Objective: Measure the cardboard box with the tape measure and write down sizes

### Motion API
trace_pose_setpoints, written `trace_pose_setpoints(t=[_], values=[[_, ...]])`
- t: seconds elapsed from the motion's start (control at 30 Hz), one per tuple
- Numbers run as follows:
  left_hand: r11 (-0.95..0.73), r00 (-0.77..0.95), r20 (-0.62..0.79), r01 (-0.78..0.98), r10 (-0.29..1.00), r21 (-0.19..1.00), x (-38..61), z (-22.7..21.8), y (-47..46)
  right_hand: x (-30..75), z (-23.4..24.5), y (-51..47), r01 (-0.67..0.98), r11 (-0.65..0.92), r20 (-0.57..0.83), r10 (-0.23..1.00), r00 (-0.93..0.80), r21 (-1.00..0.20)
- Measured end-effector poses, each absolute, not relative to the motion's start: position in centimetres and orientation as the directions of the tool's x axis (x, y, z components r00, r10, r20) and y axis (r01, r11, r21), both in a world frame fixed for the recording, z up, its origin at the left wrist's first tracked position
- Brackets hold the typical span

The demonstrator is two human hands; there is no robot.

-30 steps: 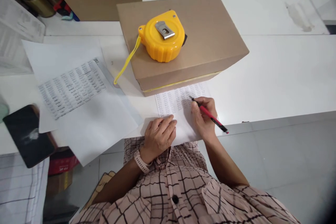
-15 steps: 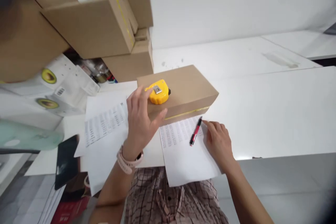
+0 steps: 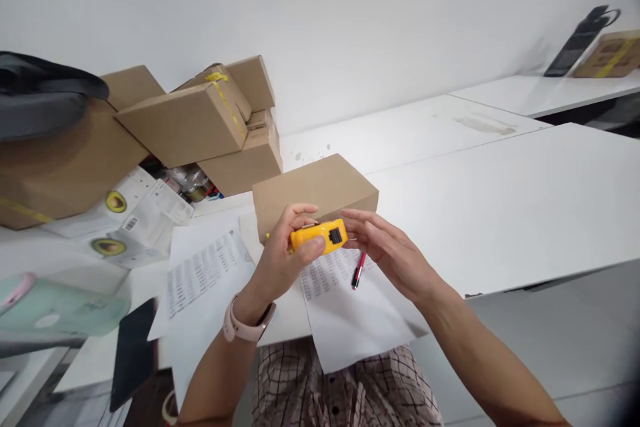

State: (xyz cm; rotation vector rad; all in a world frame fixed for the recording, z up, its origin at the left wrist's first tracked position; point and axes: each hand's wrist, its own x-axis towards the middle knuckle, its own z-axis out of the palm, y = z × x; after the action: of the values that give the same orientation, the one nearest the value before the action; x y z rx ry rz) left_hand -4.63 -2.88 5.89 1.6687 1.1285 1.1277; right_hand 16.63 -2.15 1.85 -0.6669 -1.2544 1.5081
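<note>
The yellow tape measure is in my left hand, thumb on its near side and fingers behind. Its black button faces up towards me. My right hand has its fingers stretched out beside the tape's right end; whether the fingertips touch it I cannot tell. Behind both hands a closed cardboard box lies flat on the white table. Below the tape measure, a printed sheet hangs partly over the table's front edge, with a red and black pen on it.
Cardboard boxes are stacked at the back left. White cartons with avocado pictures, a mint-green bottle, a dark flat tablet-like object and more printed sheets sit at the left. A dark bottle stands far right.
My left hand has picked the tape measure up off the box and turned it on edge. My right hand has risen from the paper to the tape. The view has tilted up.
</note>
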Motion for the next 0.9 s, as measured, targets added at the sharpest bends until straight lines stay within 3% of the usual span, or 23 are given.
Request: trace_pose_setpoints(t=[0.13, 0.23, 0.4, 0.53, 0.7, 0.9], values=[[-0.229, 0.171, 0.191, 0.245, 0.967, 0.942, -5.9, 5.4, -3.5, 15.3, 3.5, -1.6, -0.366, -0.028, 0.115, 0.924, -0.363, -0.930], [-0.211, 0.142, 0.182, 0.231, 0.973, 0.950, -7.4, 6.1, -3.3, 14.8, 4.4, 0.6, -0.323, 0.052, 0.162, 0.932, -0.325, -0.945], [-0.214, -0.112, 0.257, 0.298, 0.960, 0.930, -12.2, 8.3, -1.4, 17.3, 5.9, 8.7, -0.269, 0.204, 0.225, 0.973, -0.050, -0.941], [-0.106, -0.255, 0.182, 0.285, 0.950, 0.953, -18.1, 8.0, 0.5, 19.8, 4.4, 13.4, -0.127, 0.096, 0.079, 0.988, 0.133, -0.987], [0.081, -0.336, 0.012, 0.261, 0.942, 0.962, -22.3, 6.6, 1.5, 19.1, 1.7, 14.8, 0.022, -0.018, -0.016, 0.996, 0.088, -1.000], [-0.001, -0.259, 0.071, 0.261, 0.963, 0.965, -20.6, 6.0, 2.3, 17.1, 0.9, 14.6, 0.059, -0.136, -0.142, 0.981, -0.131, -0.989]])
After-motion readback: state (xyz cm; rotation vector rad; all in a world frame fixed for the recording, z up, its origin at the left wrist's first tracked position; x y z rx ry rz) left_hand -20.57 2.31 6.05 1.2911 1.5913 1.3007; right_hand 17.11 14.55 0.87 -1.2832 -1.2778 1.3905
